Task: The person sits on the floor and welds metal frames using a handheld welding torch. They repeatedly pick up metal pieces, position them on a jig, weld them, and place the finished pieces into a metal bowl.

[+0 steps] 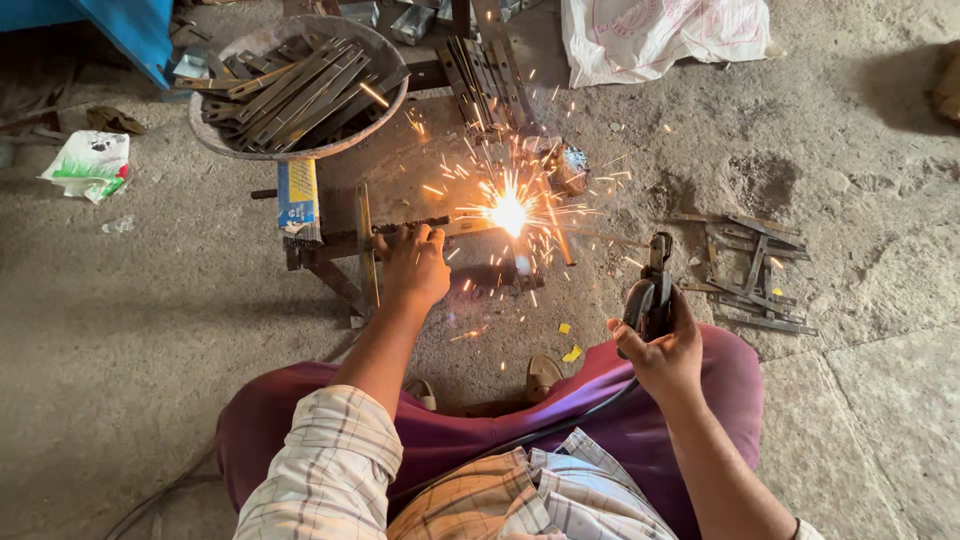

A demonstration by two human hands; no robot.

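Observation:
My left hand (pixel 413 262) presses down on a flat metal strip (pixel 408 228) lying across a low steel work stand (pixel 345 250). Just right of that hand a bright welding arc (pixel 509 212) throws sparks in all directions. My right hand (pixel 662 345) grips a black electrode holder (pixel 650 295), whose thin rod reaches left toward the arc. A black cable (pixel 560 425) runs from the holder back across my lap.
A round metal pan (pixel 300 85) full of flat strips stands behind the stand, beside several more strips (pixel 487 75). A packet of electrodes (pixel 298 198) hangs at the stand's left. Welded pieces (pixel 750 270) lie on the concrete floor at right. A white sack (pixel 660 35) is behind.

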